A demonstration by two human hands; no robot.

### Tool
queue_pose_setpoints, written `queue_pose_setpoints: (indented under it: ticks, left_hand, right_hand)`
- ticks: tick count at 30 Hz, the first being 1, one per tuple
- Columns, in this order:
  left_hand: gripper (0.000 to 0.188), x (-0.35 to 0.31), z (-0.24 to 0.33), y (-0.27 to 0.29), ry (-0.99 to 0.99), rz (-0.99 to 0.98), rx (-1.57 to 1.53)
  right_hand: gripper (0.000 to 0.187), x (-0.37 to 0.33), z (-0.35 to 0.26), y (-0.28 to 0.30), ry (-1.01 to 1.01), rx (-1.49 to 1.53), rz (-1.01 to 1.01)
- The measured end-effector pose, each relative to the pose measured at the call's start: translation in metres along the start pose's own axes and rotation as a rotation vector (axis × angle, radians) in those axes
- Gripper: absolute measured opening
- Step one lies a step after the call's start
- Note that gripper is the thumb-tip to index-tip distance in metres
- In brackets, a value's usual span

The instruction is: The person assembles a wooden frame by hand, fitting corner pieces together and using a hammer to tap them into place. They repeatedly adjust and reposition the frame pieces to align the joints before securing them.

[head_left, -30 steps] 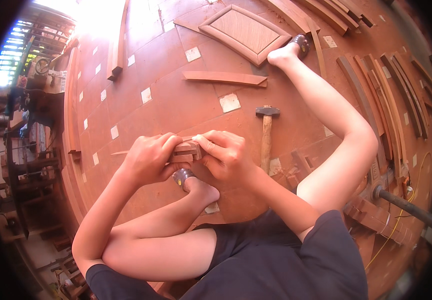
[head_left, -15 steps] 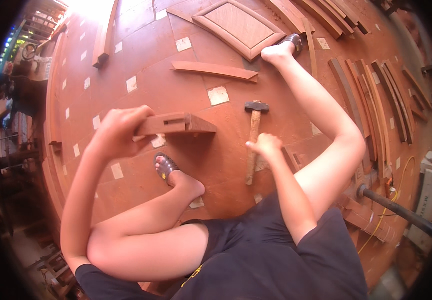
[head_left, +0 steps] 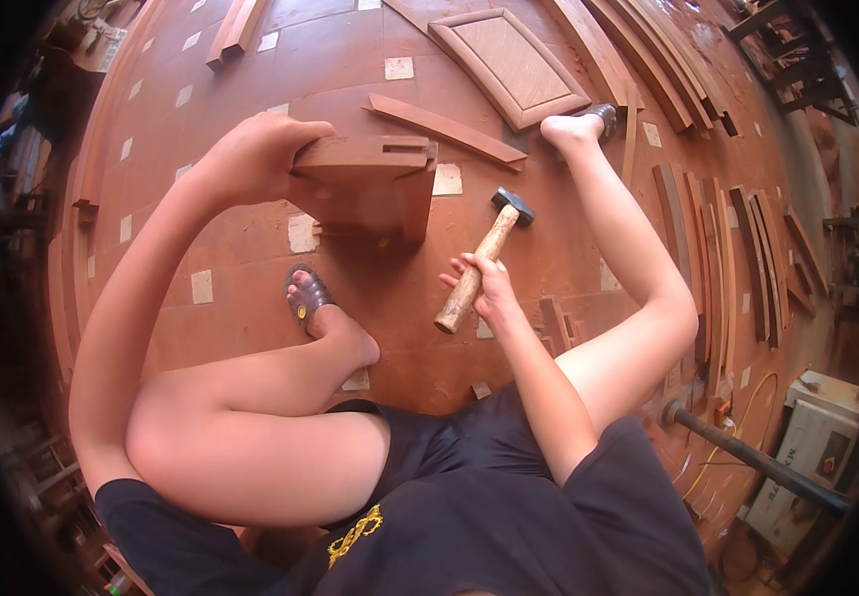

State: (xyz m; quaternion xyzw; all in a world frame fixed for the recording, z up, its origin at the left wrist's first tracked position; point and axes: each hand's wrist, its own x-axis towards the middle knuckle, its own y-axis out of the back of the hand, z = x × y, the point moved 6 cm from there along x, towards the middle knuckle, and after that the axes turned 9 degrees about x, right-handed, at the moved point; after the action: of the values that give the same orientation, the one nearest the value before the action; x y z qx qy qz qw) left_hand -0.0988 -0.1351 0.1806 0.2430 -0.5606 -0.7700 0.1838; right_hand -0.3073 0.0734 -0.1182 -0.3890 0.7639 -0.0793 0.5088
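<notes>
While the left hand [head_left: 258,159] clasps one end of a slotted wooden piece [head_left: 365,154] extending rightward from its grip, the right hand [head_left: 490,284] wraps a hammer [head_left: 495,238] mid-handle, dark head beyond that grip, butt on the near side.

A woodworking workshop — timber strips [head_left: 755,263], a framed wooden panel [head_left: 511,66] and a hammer [head_left: 495,238] show it.
</notes>
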Motion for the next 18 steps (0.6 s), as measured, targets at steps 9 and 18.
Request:
queue_pose_setpoints:
  ticks: [9,18]
  left_hand:
    - [0.042,0.001,-0.021,0.011,0.381,0.125,-0.035]
    - [0.041,-0.013,-0.033,0.01,0.433,0.214,-0.105]
  right_hand:
    - [0.018,-0.001,-0.024,-0.005,-0.197,0.505,-0.249]
    - [0.021,-0.045,-0.053,-0.058,0.089,0.151,-0.183]
